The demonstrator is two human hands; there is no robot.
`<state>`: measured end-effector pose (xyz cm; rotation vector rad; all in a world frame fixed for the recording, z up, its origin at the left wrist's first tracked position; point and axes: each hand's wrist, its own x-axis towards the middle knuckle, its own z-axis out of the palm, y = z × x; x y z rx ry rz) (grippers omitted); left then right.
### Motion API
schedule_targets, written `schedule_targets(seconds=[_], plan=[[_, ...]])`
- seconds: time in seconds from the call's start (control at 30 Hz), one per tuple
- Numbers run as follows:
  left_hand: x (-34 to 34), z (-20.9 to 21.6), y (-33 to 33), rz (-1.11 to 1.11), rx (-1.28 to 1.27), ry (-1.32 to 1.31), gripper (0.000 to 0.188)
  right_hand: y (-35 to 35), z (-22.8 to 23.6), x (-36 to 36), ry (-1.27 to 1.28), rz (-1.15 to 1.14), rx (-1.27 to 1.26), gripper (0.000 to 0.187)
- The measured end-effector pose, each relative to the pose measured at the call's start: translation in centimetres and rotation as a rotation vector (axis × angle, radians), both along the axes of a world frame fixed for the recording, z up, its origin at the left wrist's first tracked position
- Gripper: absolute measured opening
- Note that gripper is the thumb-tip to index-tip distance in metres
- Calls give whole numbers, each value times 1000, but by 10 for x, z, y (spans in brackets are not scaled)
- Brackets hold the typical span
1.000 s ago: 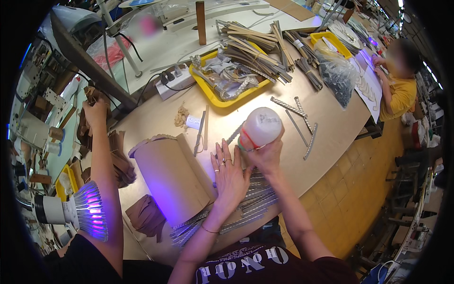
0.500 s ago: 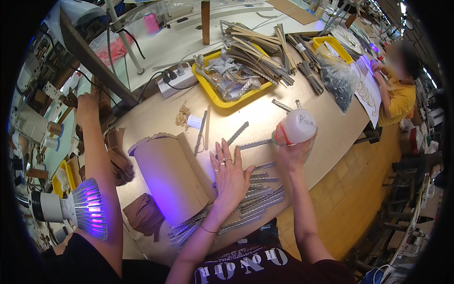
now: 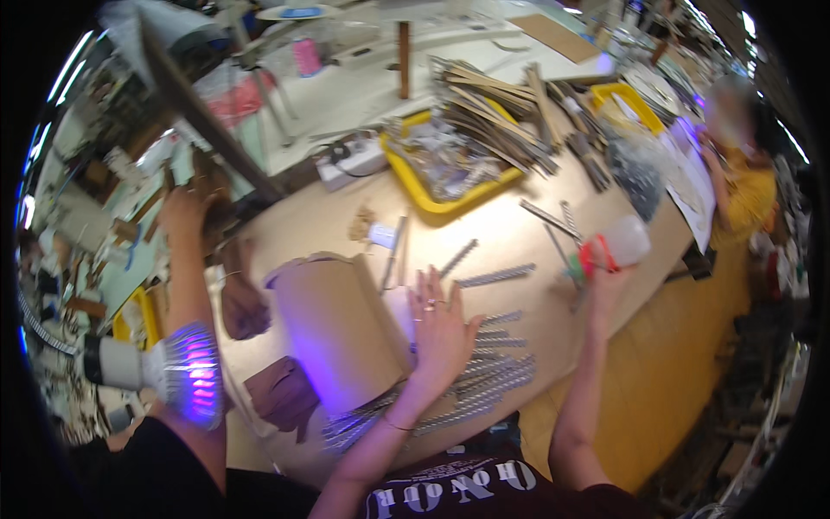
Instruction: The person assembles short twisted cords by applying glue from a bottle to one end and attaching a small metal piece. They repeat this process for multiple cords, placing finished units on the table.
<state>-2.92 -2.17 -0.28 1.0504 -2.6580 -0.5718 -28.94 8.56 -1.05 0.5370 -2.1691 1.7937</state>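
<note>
At far left, a co-worker's hand (image 3: 184,208) reaches among brown pieces, too blurred to tell its grip, with a violet-lit lamp (image 3: 194,376) in front of the forearm. Next comes a curved brown sheet (image 3: 333,329) on the table (image 3: 493,235). Just beside it the person's left hand (image 3: 443,333) lies palm down, fingers spread and grasping nothing visible, next to a fan of braided strips (image 3: 493,372). Further right, the right hand (image 3: 608,290) is wrapped around a white bottle (image 3: 629,242), tilted with its green tip (image 3: 574,270) leftward and down, near a few loose strips (image 3: 545,218). The step in hand seems to be handling the bottle; the next move likely calls for a steady hold and control of the tip, whose contact cannot be told.
</note>
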Motion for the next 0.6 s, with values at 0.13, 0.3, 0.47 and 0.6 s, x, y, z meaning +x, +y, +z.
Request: schedule_targets(seconds=[0.13,0.3,0.47,0.6], plan=[[-5,2,-8,24,39,-46,55,52,-40,-58,-579,285,-300,42],[-23,7,-18,42,-35,88,38,93,-71,-79,-756,486,-816,51],[-44,-1,-25,-77,-249,-192,30,87,-58,-69,-792,534,-993,51],[-47,-8,-25,-111,-309,-211,20,78,-49,-58,-771,544,-1005,51]])
